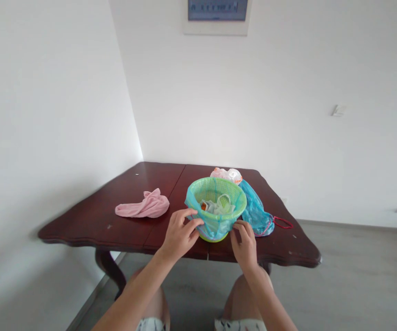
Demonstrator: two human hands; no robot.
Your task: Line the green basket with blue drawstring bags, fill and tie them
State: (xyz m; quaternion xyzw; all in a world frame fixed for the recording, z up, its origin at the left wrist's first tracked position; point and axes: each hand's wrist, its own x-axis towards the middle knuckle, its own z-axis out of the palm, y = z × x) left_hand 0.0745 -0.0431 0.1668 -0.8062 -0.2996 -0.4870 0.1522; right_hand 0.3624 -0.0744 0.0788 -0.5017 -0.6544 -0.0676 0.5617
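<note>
A green plastic basket (215,182) stands upright near the front of the table, with crumpled whitish trash (221,206) inside. Over its rim hangs a thin blue trash bag (215,226), folded down on the outside. My left hand (182,232) pinches the bag's edge at the basket's front left. On the front right, my right hand (245,241) has its fingers closed on the bag as well. Right of the basket lies another blue plastic bag (255,209) with a red drawstring (283,223).
A pink cloth (145,206) lies on the dark red wooden table (116,232), left of the basket. Behind the basket sits a white and orange plastic bag (231,174). White walls meet at the table's back left corner.
</note>
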